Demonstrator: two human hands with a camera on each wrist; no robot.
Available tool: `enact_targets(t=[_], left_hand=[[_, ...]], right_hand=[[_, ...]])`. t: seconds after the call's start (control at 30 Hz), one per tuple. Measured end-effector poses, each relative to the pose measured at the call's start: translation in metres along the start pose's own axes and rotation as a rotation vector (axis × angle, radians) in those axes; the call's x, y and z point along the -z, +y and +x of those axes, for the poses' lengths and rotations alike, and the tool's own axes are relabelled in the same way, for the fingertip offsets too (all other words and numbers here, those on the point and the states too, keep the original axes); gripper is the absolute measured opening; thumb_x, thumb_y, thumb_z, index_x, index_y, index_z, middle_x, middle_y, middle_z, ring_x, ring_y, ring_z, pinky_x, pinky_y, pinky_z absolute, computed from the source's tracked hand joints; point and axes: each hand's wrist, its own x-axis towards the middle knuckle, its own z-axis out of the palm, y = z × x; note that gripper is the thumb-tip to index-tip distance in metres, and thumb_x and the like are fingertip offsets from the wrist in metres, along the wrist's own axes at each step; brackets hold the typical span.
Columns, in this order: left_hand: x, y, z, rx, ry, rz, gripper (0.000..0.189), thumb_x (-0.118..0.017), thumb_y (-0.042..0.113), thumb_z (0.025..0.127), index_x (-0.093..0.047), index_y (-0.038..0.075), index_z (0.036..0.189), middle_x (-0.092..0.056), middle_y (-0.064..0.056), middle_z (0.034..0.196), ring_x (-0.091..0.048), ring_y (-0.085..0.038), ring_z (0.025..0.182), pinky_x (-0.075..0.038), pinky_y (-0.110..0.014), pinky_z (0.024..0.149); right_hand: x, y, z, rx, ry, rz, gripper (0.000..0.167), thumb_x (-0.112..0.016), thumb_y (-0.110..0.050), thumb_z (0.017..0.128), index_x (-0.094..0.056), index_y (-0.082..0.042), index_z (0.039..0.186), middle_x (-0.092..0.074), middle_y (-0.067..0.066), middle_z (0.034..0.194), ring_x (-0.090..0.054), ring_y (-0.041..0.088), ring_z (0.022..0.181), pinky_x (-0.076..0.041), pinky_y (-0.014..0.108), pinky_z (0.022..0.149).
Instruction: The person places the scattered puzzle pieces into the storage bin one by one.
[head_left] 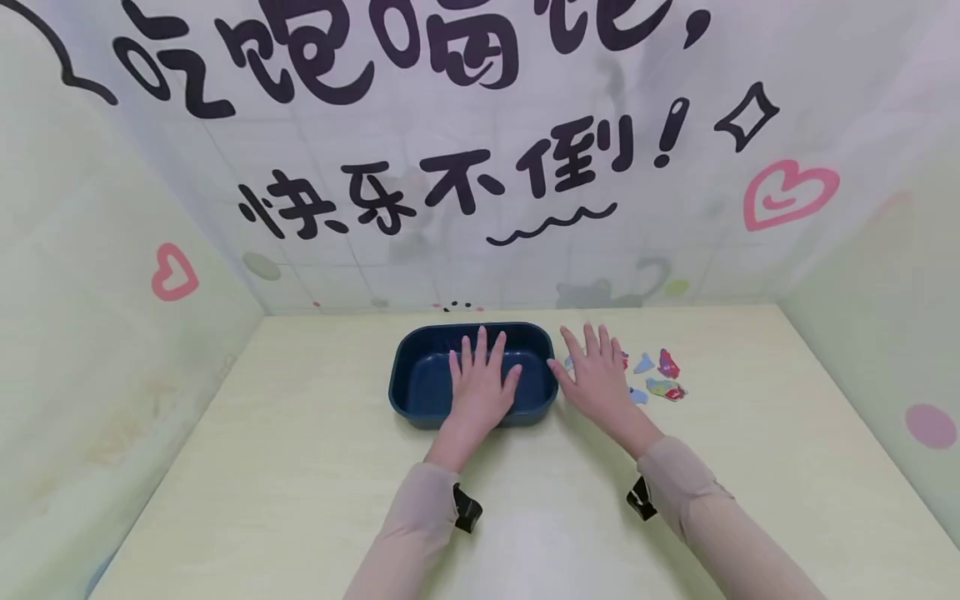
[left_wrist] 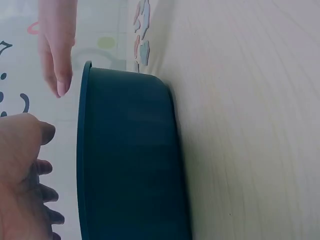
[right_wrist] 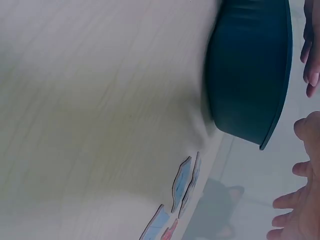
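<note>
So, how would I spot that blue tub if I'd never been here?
Find the pale table before the lettered wall. Near its far edge, under the left hand, sits the dark blue tub. Unlike the small flat pieces to its right, it is large, deep and open-topped, with rounded corners.

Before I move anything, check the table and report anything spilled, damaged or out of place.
Nothing stands out. The blue tub sits upright on the table; small coloured pieces lie loose to its right, some partly hidden by the right hand. No spill or damage shows.
</note>
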Motion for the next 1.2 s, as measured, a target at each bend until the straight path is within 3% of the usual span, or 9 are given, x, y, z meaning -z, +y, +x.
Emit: enact_targets(t=[0.23, 0.37, 0.53, 0.83, 1.2], left_hand=[[0.004, -0.007, -0.003, 0.001, 0.033, -0.109, 0.054, -0.041, 0.035, 0.096, -0.030, 0.011, 0.143, -0.021, -0.017, 0.151, -0.019, -0.039, 0.138, -0.014, -0.058, 0.115], [0.011, -0.013, -0.002, 0.012, 0.096, -0.154, 0.049, -0.048, 0.027, 0.094, -0.038, 0.006, 0.137, -0.037, -0.019, 0.143, -0.036, -0.037, 0.130, -0.030, -0.055, 0.110], [0.016, -0.023, -0.001, 0.037, 0.091, -0.190, 0.045, -0.054, 0.022, 0.091, -0.043, 0.006, 0.132, -0.052, -0.016, 0.130, -0.053, -0.031, 0.115, -0.048, -0.047, 0.095], [0.029, -0.043, 0.002, 0.063, 0.131, -0.277, 0.038, -0.055, 0.016, 0.090, -0.048, 0.003, 0.125, -0.056, -0.015, 0.121, -0.056, -0.028, 0.107, -0.052, -0.042, 0.088], [0.040, -0.072, 0.004, 0.095, 0.175, -0.223, 0.035, -0.057, 0.014, 0.088, -0.051, 0.001, 0.120, -0.057, -0.017, 0.117, -0.054, -0.030, 0.107, -0.050, -0.043, 0.089]], right_hand=[[0.005, 0.011, -0.001, -0.089, -0.031, 0.183, 0.057, -0.044, -0.040, 0.093, -0.037, -0.002, 0.136, -0.046, 0.031, 0.127, -0.035, 0.049, 0.124, -0.030, 0.064, 0.103], [0.008, 0.017, 0.001, -0.098, -0.033, 0.209, 0.056, -0.043, -0.040, 0.094, -0.039, 0.000, 0.133, -0.050, 0.032, 0.122, -0.044, 0.048, 0.114, -0.038, 0.061, 0.095], [0.010, 0.022, 0.001, -0.126, -0.093, 0.249, 0.055, -0.042, -0.039, 0.094, -0.039, 0.002, 0.131, -0.058, 0.028, 0.112, -0.055, 0.042, 0.103, -0.046, 0.055, 0.088], [0.015, 0.034, 0.004, -0.174, -0.163, 0.303, 0.055, -0.042, -0.037, 0.095, -0.039, 0.006, 0.129, -0.053, 0.029, 0.120, -0.054, 0.039, 0.108, -0.049, 0.051, 0.088], [0.019, 0.066, -0.002, -0.194, -0.170, 0.256, 0.047, -0.047, -0.026, 0.093, -0.043, 0.011, 0.121, -0.057, 0.031, 0.107, -0.056, 0.042, 0.098, -0.051, 0.051, 0.079]])
